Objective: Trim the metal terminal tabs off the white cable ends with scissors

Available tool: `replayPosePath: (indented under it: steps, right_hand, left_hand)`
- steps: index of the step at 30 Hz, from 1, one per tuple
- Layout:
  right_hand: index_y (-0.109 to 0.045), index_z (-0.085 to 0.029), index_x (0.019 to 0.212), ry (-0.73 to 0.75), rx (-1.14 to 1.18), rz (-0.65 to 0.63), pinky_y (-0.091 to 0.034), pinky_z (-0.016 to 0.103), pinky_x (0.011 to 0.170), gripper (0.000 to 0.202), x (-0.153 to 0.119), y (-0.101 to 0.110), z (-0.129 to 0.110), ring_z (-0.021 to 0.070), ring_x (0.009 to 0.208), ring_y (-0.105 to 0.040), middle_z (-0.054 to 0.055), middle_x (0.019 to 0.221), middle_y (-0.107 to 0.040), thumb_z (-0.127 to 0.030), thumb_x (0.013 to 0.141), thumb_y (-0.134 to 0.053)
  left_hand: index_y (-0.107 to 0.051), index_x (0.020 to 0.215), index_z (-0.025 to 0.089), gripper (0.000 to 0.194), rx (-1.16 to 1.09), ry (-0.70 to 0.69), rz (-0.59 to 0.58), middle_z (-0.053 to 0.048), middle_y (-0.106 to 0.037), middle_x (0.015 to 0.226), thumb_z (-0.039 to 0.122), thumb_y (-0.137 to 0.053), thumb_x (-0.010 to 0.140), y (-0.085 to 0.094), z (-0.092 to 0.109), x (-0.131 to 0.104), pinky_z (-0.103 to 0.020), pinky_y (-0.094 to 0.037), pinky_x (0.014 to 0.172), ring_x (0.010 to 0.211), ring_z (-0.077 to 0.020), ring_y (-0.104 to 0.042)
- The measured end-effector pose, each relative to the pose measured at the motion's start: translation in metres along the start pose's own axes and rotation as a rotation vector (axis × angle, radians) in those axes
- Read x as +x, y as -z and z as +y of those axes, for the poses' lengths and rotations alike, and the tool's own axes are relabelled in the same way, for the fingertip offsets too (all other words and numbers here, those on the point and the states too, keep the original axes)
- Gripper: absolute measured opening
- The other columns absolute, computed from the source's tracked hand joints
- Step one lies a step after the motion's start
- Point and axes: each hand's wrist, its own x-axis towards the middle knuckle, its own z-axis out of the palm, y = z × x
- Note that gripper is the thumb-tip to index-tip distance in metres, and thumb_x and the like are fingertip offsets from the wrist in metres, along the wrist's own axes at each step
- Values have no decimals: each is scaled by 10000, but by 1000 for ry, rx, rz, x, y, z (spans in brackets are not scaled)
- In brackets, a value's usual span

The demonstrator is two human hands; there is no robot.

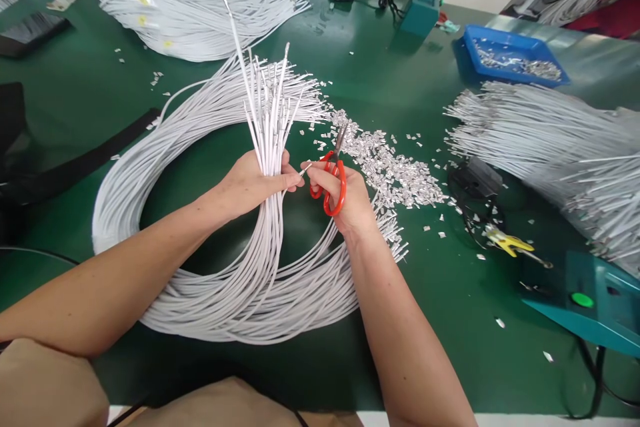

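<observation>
White cables (271,127) fan above the left grip (253,181), closed round them, while the right grip (353,199) pinches one tip (306,169).

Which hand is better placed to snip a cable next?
Probably the right hand: it holds the red-handled scissors, while the left hand is wrapped around a bundle of white cables.

Your left arm (125,273) slants in, its hand (253,180) gripping with the thumb pointing right; your right arm (405,320) reaches up, its hand (347,197) curled, fingertips pinched near your left thumb (285,181).
</observation>
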Motion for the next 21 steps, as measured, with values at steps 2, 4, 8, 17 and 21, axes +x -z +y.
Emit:
replayPosePath:
  steps: [2, 4, 8, 17, 21]
  right_hand:
    - [-688, -188, 636, 8, -11, 4, -381, 259, 605, 128, 0, 1, 0, 110, 630, -503, -25, 584, -536, -296, 693, -727]
    - [-684, -191, 632, 20, -20, 11, -378, 255, 595, 134, 0, 0, 1, 104, 611, -493, -26, 588, -548, -304, 689, -729]
    - [-683, -190, 662, 10, -27, 96, -371, 244, 572, 60, -2, -11, 4, 80, 566, -453, -24, 682, -621, -245, 658, -706]
    - [-655, -183, 602, -27, 165, -65, -404, 262, 623, 160, 1, -7, 5, 103, 615, -471, -12, 648, -553, -297, 712, -671]
    - [-694, -179, 662, -27, 162, -62, -395, 257, 619, 72, 4, 0, 5, 99, 617, -481, -21, 645, -567, -249, 677, -703]
  left_hand:
    - [-510, 756, 201, 229, -28, 3, -9, -7, -656, 721, 292, -706, 682, 0, -1, 1, -338, -490, 737, 754, -196, -650]
    - [-516, 759, 200, 222, -27, -5, -19, -3, -651, 712, 287, -706, 685, -1, -3, 1, -331, -481, 731, 754, -192, -643]
    - [-547, 719, 190, 213, 59, -27, 7, 19, -614, 690, 303, -721, 669, -2, -6, 1, -307, -431, 683, 687, -155, -572]
    - [-533, 696, 185, 222, -78, -12, -45, 15, -584, 718, 273, -732, 655, -2, -7, 1, -305, -444, 684, 702, -150, -569]
    - [-501, 749, 201, 251, -203, 7, -85, 4, -628, 702, 258, -733, 670, -2, -9, 2, -328, -491, 732, 739, -177, -634]
